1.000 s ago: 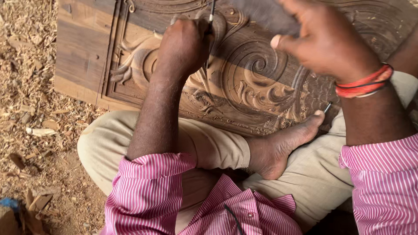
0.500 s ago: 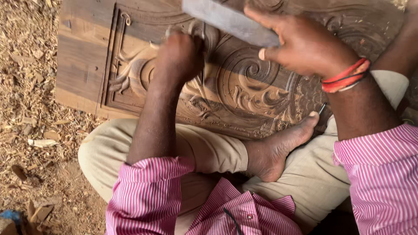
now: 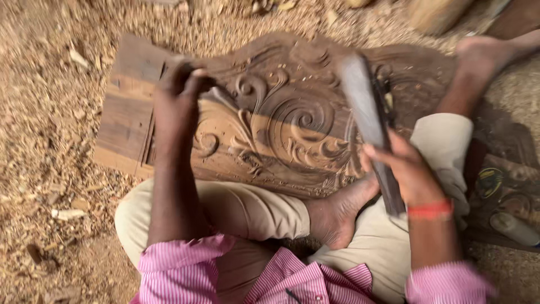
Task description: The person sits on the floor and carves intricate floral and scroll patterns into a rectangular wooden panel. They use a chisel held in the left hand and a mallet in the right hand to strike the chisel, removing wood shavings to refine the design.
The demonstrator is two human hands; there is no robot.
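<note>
A dark carved wooden panel with scrolls and leaves lies on the ground against my crossed legs. My left hand rests on its left carved part with the fingers curled tight around a thin chisel that the fist and blur almost fully hide. My right hand, with red bands at the wrist, grips a long flat grey-brown wooden mallet. The mallet slants up over the panel's right side, apart from the left hand.
Wood chips and sawdust cover the ground on the left and top. My bare foot presses the panel's lower edge and another foot lies at upper right. A round tin and a small tool lie at right.
My right hand has come down and to the right with the mallet, from above the panel's middle. The left hand stays on the carving. The view has pulled back and now shows the whole panel.
</note>
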